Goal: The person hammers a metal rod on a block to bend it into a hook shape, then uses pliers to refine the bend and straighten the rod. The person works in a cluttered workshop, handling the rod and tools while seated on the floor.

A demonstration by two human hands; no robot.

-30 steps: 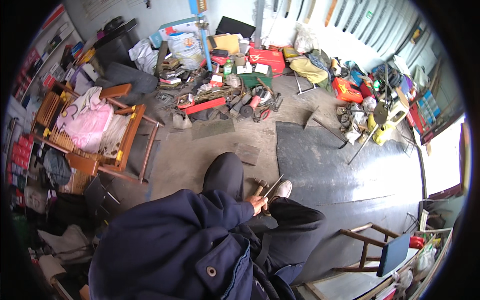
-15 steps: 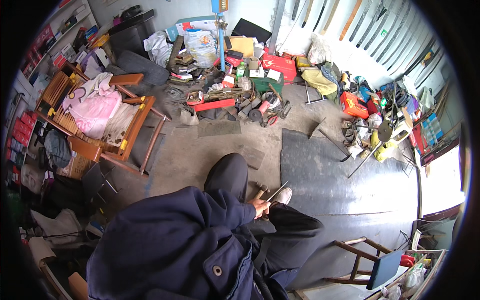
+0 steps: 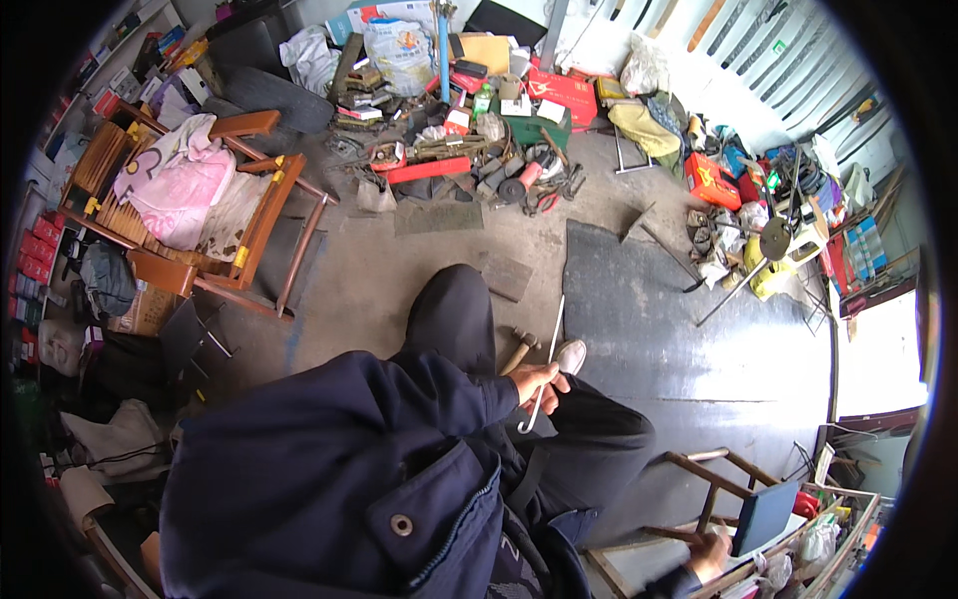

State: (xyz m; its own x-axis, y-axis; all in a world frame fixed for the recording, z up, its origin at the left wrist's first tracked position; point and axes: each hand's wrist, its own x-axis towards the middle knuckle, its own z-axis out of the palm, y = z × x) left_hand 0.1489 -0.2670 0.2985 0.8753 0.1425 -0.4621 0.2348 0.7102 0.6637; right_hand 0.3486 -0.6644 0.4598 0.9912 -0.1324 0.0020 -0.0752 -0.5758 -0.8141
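My left hand [image 3: 540, 385] is closed around a thin metal rod with a hooked end [image 3: 537, 408]. The hook hangs below the hand, and the straight part points away from me over the floor. Close by this hand lies a hammer [image 3: 520, 351] with a wooden handle, near my pale shoe [image 3: 571, 356]. At the lower right my right hand [image 3: 711, 557] is beside a wooden stool with a dark blue seat [image 3: 766, 519]. Its fingers are small and blurred, so their hold cannot be made out.
A wooden armchair [image 3: 261, 215] with a pink cloth stands at the left. Tools, boxes and an angle grinder [image 3: 519, 187] crowd the far floor. A metal stand [image 3: 664, 250] rests on the black mat [image 3: 689, 329]. A bin of odds and ends [image 3: 823, 544] is beyond the stool.
The rod in my left hand has swung to point more straight ahead, and its hook now shows. My right hand has come into view beside the stool. The whole view has shifted slightly.
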